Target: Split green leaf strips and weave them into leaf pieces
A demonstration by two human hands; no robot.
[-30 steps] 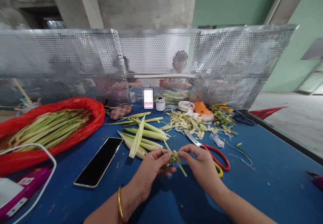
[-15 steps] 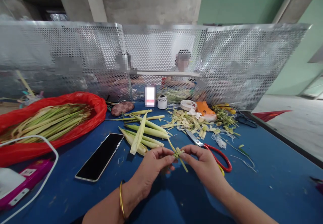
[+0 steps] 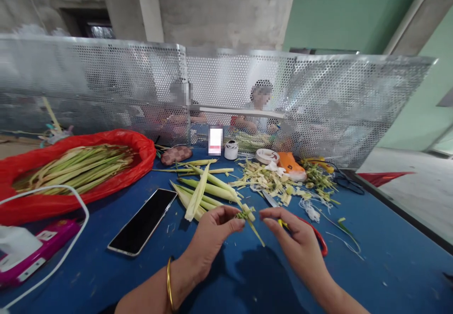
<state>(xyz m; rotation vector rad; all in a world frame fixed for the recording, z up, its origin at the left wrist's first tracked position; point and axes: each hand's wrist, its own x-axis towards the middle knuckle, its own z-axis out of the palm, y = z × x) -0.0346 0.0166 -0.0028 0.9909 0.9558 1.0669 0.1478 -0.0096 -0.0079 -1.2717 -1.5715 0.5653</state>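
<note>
My left hand [image 3: 221, 227] pinches a small folded piece of pale green leaf strips [image 3: 248, 212] between thumb and fingers. One thin strip of it hangs down to the right. Just right of the piece, and apart from it, is my right hand [image 3: 292, 234], thumb and forefinger slightly parted with nothing visible between them. Scissors [image 3: 322, 243] with red and yellow handles lie partly hidden behind that hand. Beyond my left hand rests a pile of pale green husk leaves [image 3: 198, 189].
A phone [image 3: 143, 222] lies on the blue table, near a red bag [image 3: 143, 156] of long leaf strips. Leaf scraps [image 3: 262, 177], white string [image 3: 311, 210] and a tape roll [image 3: 267, 156] are further back. A purple power strip [image 3: 38, 255] with a white cable sits left. People sit behind the perforated screen [image 3: 219, 87].
My right hand has let go of the leaf piece and drawn a little to the right. My left hand still holds the piece. The view has tilted up slightly.
</note>
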